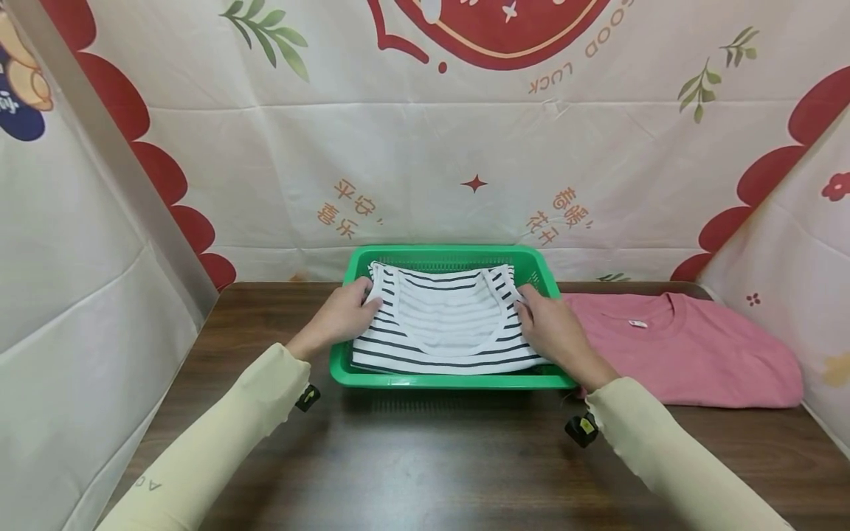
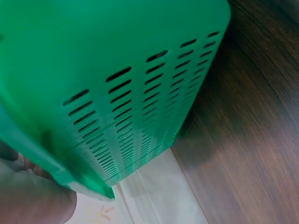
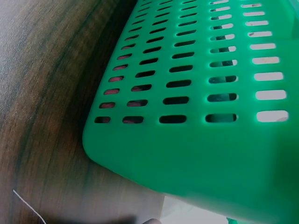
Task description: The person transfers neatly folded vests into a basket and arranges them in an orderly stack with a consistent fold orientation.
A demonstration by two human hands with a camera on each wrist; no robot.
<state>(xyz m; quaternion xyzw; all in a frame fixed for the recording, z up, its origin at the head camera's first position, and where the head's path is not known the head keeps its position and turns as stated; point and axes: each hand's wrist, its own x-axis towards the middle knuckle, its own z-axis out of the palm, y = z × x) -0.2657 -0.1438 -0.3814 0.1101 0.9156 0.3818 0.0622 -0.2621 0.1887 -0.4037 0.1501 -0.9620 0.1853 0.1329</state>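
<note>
The left hand (image 1: 352, 310) and right hand (image 1: 551, 328) pinch opposite sides of the striped shirt (image 1: 458, 350) inside the green basket (image 1: 451, 381), mostly hiding its floor; wrist views barely catch fingers, the pink shirt's (image 1: 704, 361) neck label (image 1: 637, 323) is illegible, and the backdrop (image 1: 412, 147) reads GOOD LUCK

Even light, pale glare on tabletop (image 1: 392, 494), wrist views slightly soft

Striped shirt (image 1: 451, 317), folded, inside green basket (image 1: 451, 381)
</note>
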